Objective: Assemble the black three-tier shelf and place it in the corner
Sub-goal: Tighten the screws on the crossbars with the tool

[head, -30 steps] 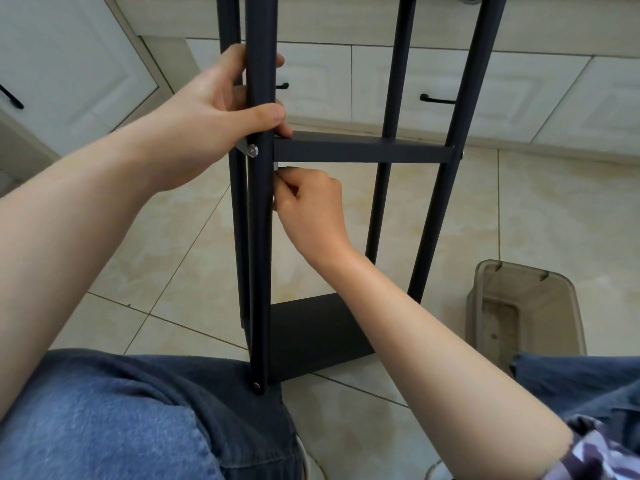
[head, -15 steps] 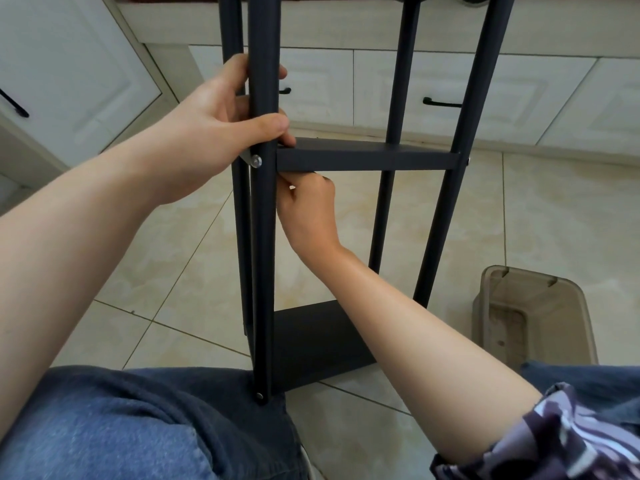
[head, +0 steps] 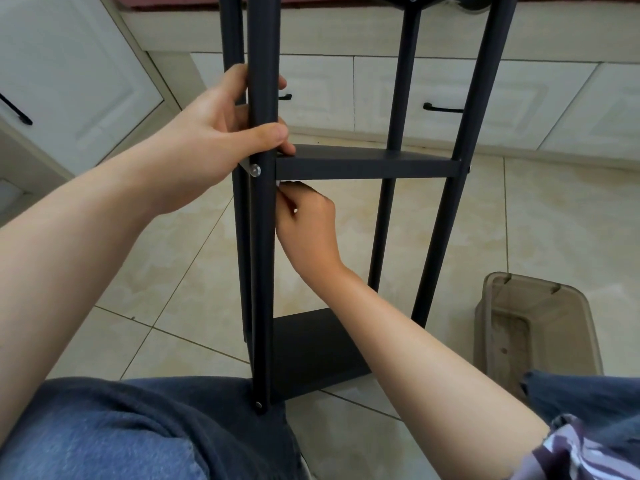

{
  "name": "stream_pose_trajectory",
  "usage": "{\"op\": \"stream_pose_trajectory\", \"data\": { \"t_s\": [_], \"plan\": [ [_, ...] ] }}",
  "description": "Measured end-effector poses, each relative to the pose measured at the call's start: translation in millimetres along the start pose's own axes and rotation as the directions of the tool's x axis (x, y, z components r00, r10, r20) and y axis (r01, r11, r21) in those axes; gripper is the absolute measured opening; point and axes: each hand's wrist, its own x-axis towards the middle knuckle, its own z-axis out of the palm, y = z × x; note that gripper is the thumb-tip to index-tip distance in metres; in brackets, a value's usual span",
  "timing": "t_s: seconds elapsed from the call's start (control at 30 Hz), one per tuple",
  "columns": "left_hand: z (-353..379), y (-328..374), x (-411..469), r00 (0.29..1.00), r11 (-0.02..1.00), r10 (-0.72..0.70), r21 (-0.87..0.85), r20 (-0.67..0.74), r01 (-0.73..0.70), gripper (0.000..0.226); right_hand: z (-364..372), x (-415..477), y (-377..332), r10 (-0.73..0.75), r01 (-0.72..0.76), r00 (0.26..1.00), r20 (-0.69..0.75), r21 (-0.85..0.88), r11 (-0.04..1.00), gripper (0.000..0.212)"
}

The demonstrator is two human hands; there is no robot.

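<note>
The black shelf frame (head: 426, 244) stands upright on the tiled floor in front of me, with four black legs, a middle board (head: 367, 164) and a bottom board (head: 311, 351). My left hand (head: 214, 140) grips the near left leg (head: 263, 271) just above a silver bolt (head: 255, 170), thumb across the leg's front. My right hand (head: 306, 220) is under the middle board's left corner, its fingers curled and pinching a small pale piece that is mostly hidden.
A translucent brown plastic bin (head: 540, 327) sits on the floor at the right. White cabinets with black handles (head: 441, 108) run along the back and left. My knees in blue jeans (head: 114, 431) flank the frame's near foot.
My right hand shifted slightly under the middle board's corner while the left kept its grip on the leg. The view tilted a little; the frame stayed put.
</note>
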Motion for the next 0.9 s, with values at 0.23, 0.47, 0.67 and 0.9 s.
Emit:
{"op": "stream_pose_trajectory", "data": {
  "t_s": [0.23, 0.47, 0.67, 0.9],
  "plan": [
    [0.1, 0.6, -1.5, 1.000, 1.000, -0.004, 0.009, -0.011, 0.004, 0.038, -10.8, -8.8, -2.2, 0.075, -0.075, 0.997, 0.036, 0.003, 0.997, 0.043],
    [0.1, 0.5, -1.2, 1.000, 1.000, -0.003, -0.002, -0.020, 0.003, 0.040, -13.1, -6.8, -14.5, 0.079, -0.079, 0.996, 0.041, 0.018, 0.997, 0.048],
    [0.1, -1.3, -1.1, 1.000, 1.000, 0.001, -0.024, -0.022, -0.001, 0.038, -15.8, -8.2, -20.1, 0.124, -0.127, 0.990, 0.071, 0.041, 0.991, 0.041],
    [0.9, 0.0, -1.6, 1.000, 0.999, -0.005, -0.036, -0.027, 0.004, 0.041, -21.2, -5.4, -29.1, 0.136, -0.142, 0.988, 0.071, 0.085, 0.986, 0.032]
  ]
}}
